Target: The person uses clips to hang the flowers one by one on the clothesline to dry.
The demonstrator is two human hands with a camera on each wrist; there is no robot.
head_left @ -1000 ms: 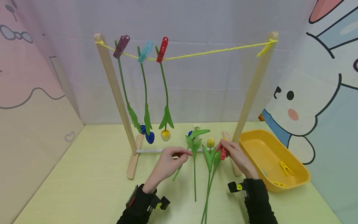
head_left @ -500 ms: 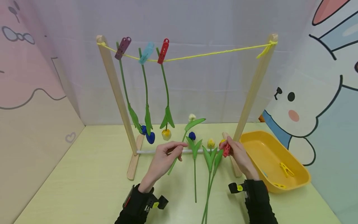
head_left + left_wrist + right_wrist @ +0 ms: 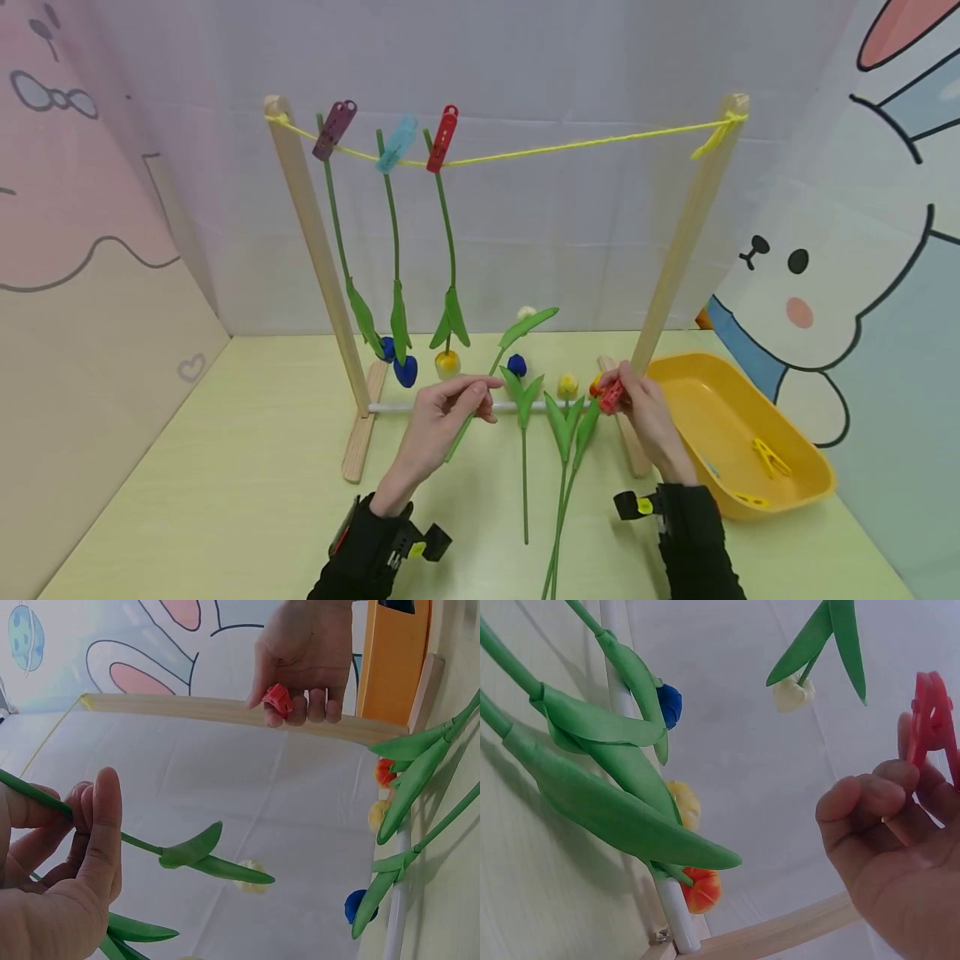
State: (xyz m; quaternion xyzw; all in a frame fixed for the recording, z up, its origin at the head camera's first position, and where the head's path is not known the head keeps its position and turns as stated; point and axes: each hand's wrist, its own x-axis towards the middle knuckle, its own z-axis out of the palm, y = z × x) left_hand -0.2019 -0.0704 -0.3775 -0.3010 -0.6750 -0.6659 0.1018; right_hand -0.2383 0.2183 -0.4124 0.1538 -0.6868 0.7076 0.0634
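Note:
A white artificial tulip (image 3: 527, 314) is raised off the table, its stem pinched by my left hand (image 3: 435, 425); its green leaves (image 3: 195, 851) point away from the fingers. To the right, my right hand (image 3: 651, 417) grips a red clothespin (image 3: 611, 397), seen from its side in the right wrist view (image 3: 932, 724). Between and below the hands lie a blue tulip (image 3: 517, 364), a yellow tulip (image 3: 567, 385) and an orange-red tulip (image 3: 703, 890), the last partly hidden by the right hand in the head view. The white tulip's lower stem is partly covered by my left hand.
A yellow string (image 3: 555, 149) runs between two wooden posts (image 3: 315, 225). Purple (image 3: 334, 131), light blue (image 3: 397, 144) and red clothespins (image 3: 442, 139) hold three upside-down tulips at its left part. A yellow basin (image 3: 738, 392) with a few clothespins stands at right.
My left hand has drawn slightly left and lifted the white tulip, separating it from the blue one. The red clothespin has turned in my right hand, which shifted a little to the right.

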